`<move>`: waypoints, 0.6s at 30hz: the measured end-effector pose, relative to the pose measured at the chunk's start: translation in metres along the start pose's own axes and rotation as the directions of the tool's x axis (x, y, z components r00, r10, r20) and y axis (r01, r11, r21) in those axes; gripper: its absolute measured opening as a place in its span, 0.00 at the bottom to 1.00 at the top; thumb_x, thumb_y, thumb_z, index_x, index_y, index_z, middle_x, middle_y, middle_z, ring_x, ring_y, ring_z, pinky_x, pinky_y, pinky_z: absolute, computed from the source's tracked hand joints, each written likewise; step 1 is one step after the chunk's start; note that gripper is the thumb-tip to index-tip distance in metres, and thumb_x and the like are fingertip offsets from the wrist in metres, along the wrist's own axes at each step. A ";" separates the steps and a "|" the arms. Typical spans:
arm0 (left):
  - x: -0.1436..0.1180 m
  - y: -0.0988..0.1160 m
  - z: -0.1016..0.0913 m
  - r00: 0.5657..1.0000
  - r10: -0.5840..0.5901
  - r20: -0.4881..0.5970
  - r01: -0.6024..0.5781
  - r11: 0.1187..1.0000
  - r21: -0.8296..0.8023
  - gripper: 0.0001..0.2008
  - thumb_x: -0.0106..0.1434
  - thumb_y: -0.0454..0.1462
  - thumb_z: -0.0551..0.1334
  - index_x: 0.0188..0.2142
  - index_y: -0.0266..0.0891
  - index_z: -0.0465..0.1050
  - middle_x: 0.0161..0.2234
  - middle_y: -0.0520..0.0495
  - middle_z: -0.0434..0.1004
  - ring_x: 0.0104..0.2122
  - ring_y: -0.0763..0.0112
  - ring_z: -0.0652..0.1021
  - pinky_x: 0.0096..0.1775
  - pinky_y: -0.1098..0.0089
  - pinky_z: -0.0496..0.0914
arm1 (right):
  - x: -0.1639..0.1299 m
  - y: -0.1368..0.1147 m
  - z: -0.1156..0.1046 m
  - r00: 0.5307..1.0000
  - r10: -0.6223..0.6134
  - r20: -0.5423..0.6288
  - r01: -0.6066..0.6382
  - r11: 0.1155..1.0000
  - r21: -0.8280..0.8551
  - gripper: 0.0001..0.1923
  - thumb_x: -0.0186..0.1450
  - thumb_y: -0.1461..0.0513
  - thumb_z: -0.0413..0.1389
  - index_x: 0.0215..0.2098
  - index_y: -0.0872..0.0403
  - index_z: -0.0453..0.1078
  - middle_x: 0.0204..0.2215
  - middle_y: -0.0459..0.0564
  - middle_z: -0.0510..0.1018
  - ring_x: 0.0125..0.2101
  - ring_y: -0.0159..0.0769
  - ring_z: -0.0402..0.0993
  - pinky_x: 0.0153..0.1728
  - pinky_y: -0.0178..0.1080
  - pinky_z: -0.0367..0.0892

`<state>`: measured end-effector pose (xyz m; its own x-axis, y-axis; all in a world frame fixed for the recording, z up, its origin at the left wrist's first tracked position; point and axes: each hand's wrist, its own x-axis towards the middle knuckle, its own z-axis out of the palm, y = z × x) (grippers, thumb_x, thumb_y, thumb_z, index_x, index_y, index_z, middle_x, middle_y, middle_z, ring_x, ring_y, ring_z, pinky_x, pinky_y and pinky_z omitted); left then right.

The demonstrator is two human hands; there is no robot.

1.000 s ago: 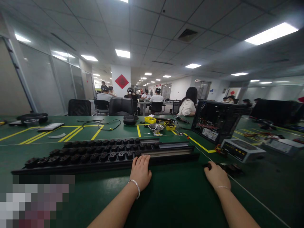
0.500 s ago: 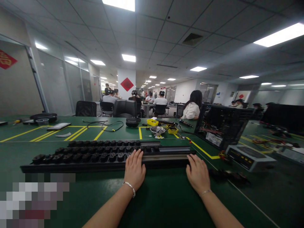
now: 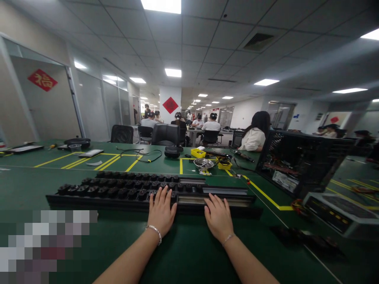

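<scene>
A long black rail tray [image 3: 77,200] lies across the green table in front of me, with several small black round parts [image 3: 112,190] lined up in its rows on the left half. My left hand [image 3: 161,211] rests palm down on the tray's near edge, fingers spread over the last parts in the row. Just to its right, my right hand [image 3: 218,216] lies flat on the near edge at the tray's bare silver channel [image 3: 227,192], fingers apart. Neither hand holds anything.
An open black computer case [image 3: 299,161] and a grey meter box [image 3: 337,209] stand at the right. Small black pieces [image 3: 308,241] lie at the near right. A metal bowl [image 3: 203,163], yellow bins [image 3: 197,152] and cables sit behind. Seated people work at far tables.
My right hand has moved left from the small black pieces at the right onto the tray's near edge. The left hand stays on the tray. The view has turned right.
</scene>
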<state>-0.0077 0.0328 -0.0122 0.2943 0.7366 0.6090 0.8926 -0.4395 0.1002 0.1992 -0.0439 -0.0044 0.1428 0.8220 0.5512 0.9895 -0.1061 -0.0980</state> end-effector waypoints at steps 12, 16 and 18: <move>-0.002 -0.002 -0.002 0.999 0.051 -0.002 -0.051 0.997 0.063 0.25 0.63 0.44 0.46 0.60 0.42 0.53 0.60 0.47 0.59 0.62 0.58 0.49 0.59 0.46 0.42 | -0.006 0.003 -0.003 0.997 0.027 0.072 -0.032 0.997 0.071 0.21 0.61 0.62 0.45 0.51 0.49 0.67 0.56 0.46 0.65 0.57 0.39 0.54 0.59 0.48 0.40; -0.003 0.003 -0.006 0.997 0.073 -0.013 -0.072 0.995 0.066 0.26 0.63 0.44 0.47 0.60 0.41 0.53 0.58 0.47 0.62 0.62 0.59 0.49 0.60 0.48 0.40 | -0.007 0.004 0.000 0.997 0.033 0.076 -0.037 0.998 0.050 0.23 0.59 0.64 0.45 0.51 0.49 0.67 0.56 0.46 0.65 0.57 0.39 0.54 0.59 0.49 0.39; -0.004 0.007 -0.009 0.996 0.084 0.000 -0.084 0.995 0.051 0.27 0.62 0.43 0.48 0.60 0.39 0.53 0.58 0.48 0.62 0.62 0.60 0.50 0.60 0.49 0.41 | -0.006 0.004 0.001 0.997 0.029 0.073 -0.032 0.999 0.038 0.23 0.58 0.65 0.45 0.51 0.49 0.66 0.56 0.47 0.64 0.58 0.40 0.53 0.59 0.49 0.39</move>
<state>-0.0056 0.0224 -0.0071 0.3686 0.6971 0.6150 0.8810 -0.4731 0.0082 0.2023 -0.0486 -0.0094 0.1695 0.8574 0.4860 0.9829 -0.1109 -0.1473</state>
